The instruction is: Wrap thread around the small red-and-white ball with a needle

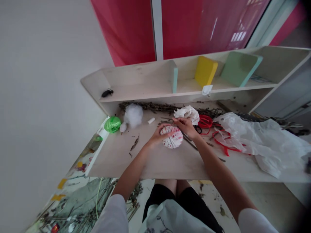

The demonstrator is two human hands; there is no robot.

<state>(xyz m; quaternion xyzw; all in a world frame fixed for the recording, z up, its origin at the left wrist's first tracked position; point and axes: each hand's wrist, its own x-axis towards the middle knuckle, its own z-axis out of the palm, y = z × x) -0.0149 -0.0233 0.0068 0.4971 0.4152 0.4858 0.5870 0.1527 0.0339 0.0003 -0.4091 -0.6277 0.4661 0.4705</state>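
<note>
Left grip [156, 136] clasps wound ball [174, 139]; right grip [186, 127], I can't tell; shelf [143, 89] holds yellow board [205, 71].

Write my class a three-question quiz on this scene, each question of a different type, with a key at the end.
1. True or false: the yellow panel stands between two greenish panels.
2. Which lies farthest left in the picture?
A) red ribbon
B) green string ball
C) white plastic sheeting
3. Fill in: the thumb lying across the string-wrapped ball belongs to the person's ____ hand.

Key: 1. True. 2. B. 3. Left hand.
</note>
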